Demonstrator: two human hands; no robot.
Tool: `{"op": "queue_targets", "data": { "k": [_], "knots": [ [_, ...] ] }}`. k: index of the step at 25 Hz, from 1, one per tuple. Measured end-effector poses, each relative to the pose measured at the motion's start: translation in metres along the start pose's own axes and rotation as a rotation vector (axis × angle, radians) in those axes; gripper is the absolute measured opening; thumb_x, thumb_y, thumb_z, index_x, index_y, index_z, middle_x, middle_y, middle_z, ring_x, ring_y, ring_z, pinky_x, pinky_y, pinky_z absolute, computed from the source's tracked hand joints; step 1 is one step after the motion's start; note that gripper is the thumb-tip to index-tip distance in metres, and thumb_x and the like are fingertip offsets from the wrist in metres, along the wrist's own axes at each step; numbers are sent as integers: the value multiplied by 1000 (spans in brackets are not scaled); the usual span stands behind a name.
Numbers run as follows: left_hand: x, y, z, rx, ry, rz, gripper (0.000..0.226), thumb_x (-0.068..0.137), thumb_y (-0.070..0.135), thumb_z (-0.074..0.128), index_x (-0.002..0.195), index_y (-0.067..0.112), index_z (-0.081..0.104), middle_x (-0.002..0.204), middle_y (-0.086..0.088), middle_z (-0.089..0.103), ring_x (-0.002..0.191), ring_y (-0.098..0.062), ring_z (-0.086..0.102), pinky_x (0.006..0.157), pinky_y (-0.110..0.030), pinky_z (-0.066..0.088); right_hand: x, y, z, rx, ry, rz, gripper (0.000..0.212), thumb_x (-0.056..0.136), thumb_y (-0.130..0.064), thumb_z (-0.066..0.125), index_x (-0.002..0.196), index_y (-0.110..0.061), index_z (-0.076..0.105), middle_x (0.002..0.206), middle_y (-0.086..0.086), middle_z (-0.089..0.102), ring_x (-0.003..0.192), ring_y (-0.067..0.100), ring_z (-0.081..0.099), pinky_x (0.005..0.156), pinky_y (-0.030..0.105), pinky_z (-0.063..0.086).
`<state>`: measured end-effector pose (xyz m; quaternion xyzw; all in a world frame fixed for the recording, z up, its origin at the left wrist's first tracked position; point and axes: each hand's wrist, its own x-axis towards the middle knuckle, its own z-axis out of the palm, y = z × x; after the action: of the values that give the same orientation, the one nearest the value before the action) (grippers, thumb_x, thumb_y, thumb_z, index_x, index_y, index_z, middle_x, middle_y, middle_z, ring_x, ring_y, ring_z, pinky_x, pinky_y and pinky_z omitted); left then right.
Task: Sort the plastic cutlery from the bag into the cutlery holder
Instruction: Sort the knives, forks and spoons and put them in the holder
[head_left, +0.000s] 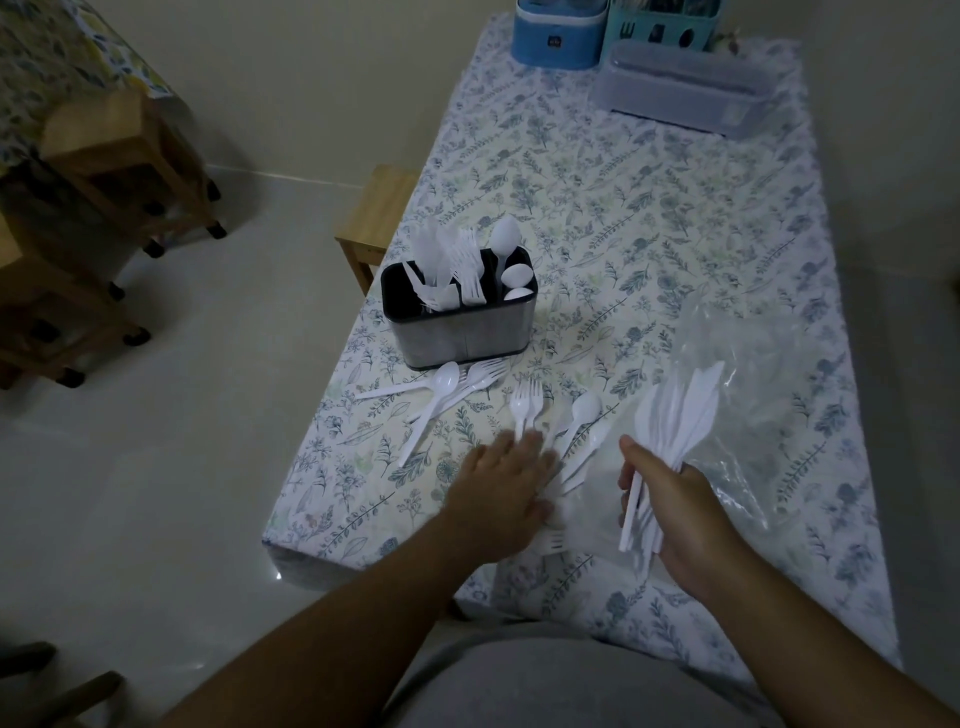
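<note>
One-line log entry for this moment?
right hand: holds knives | left hand: flat on forks | holder: part-filled | bag: right

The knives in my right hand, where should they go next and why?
Probably carry the bundle of knives held in your right hand over to the cutlery holder and drop them in with the knives already standing at its left end; forks sit in the middle, spoons on the right.

Fork handles (550, 488) under left hand (498, 499)
</note>
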<state>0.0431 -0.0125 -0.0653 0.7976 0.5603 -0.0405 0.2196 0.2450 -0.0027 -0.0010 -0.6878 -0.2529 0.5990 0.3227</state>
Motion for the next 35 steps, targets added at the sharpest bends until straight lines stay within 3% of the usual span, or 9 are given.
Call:
{"op": "queue_targets", "data": {
  "k": [4, 7, 10, 14, 18, 23, 27, 32, 35],
  "knots": [
    [-1, -11, 9, -45, 80, -239, 67, 101, 55, 26, 157, 33, -2, 164, -4, -16, 150, -32, -18, 121, -54, -3, 3, 7, -17, 100, 54, 38, 36, 94, -32, 70, 72, -4, 63, 63, 9, 62, 56, 26, 61, 65, 40, 56],
    [-8, 2, 11, -91, 108, -1, 64, 101, 44, 33, 158, 32, 6, 167, 2, -2, 153, -23, -8, 123, -50, 6, -4, 8, -20, 108, 40, -9, 27, 97, -28, 67, 87, -3, 64, 70, 8, 62, 50, 21, 53, 51, 34, 49],
    [-13, 9, 27, 62, 73, 248, 63, 99, 45, 29, 157, 23, 19, 166, -1, 14, 153, -24, 8, 121, -49, 20, -7, 12, -18, -112, 13, -91, 27, 96, -32, 67, 92, -5, 70, 67, 7, 65, 50, 19, 54, 55, 34, 49],
    [-15, -1, 35, -20, 81, -84, 71, 100, 58, 21, 159, 25, 1, 166, 3, -5, 152, -18, -13, 124, -45, 6, -5, 22, -18, -290, -9, -104, 26, 95, -39, 66, 94, -14, 71, 79, 17, 71, 55, 18, 59, 69, 39, 54],
    [-15, -1, 24, -130, 89, -49, 72, 101, 55, 27, 159, 25, -2, 166, 5, -8, 152, -15, -16, 124, -42, 0, -3, 24, -20, -139, 37, -61, 23, 97, -32, 66, 91, -10, 67, 74, 7, 67, 55, 20, 54, 59, 35, 47],
    [-30, -22, 10, -414, 416, -248, 51, 97, 19, 48, 147, 26, 40, 157, 1, 34, 146, -19, 25, 119, -42, 21, -5, 12, -11, -20, 0, -49, 27, 91, -31, 74, 83, -8, 61, 58, 5, 55, 51, 19, 52, 52, 33, 48],
    [-52, -44, 14, -389, 501, -509, 50, 89, 11, 59, 137, 19, 51, 147, -7, 44, 136, -25, 35, 111, -50, 32, -7, -2, 10, -75, -122, -103, 17, 88, -21, 78, 87, -10, 65, 51, 0, 48, 47, 17, 44, 49, 31, 41],
    [-60, -38, 23, -218, 405, -223, 15, 86, 28, 65, 101, 23, 65, 107, 4, 56, 101, -12, 41, 85, -35, 47, 1, -13, 22, -68, -110, -118, 11, 87, -16, 77, 85, -14, 67, 56, 0, 46, 49, 15, 41, 49, 31, 40],
    [-52, -25, 30, -103, 313, -123, 19, 84, 41, 63, 91, 24, 65, 96, 6, 55, 93, -15, 46, 77, -33, 44, -1, -7, 24, -72, -117, -103, 10, 87, -16, 78, 86, -14, 68, 57, -1, 47, 49, 15, 41, 49, 31, 41]
  ]
}}
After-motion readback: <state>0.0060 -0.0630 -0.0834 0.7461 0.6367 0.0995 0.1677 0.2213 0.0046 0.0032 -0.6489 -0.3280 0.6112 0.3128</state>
